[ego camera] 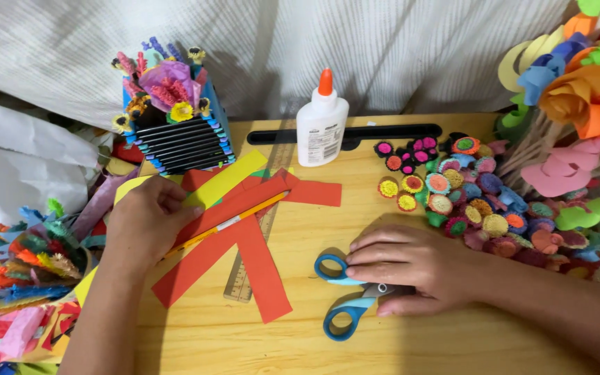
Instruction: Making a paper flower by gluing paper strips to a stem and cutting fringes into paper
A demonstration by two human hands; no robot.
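My left hand (146,221) rests on a pile of paper strips, its fingers over a yellow strip (227,179) and red strips (258,264). A pencil (234,221) lies across the red strips just right of that hand. My right hand (411,267) lies flat on the wooden table (300,333), covering the blades of blue-handled scissors (342,305); the two handle loops stick out to the left. A clear ruler (248,271) lies under the red strips.
A white glue bottle with an orange cap (321,121) stands at the back. A striped box of paper flowers (175,118) stands back left. Small rolled paper flowers (467,198) crowd the right, paper roses (578,104) far right, fringed paper scraps (15,278) at left.
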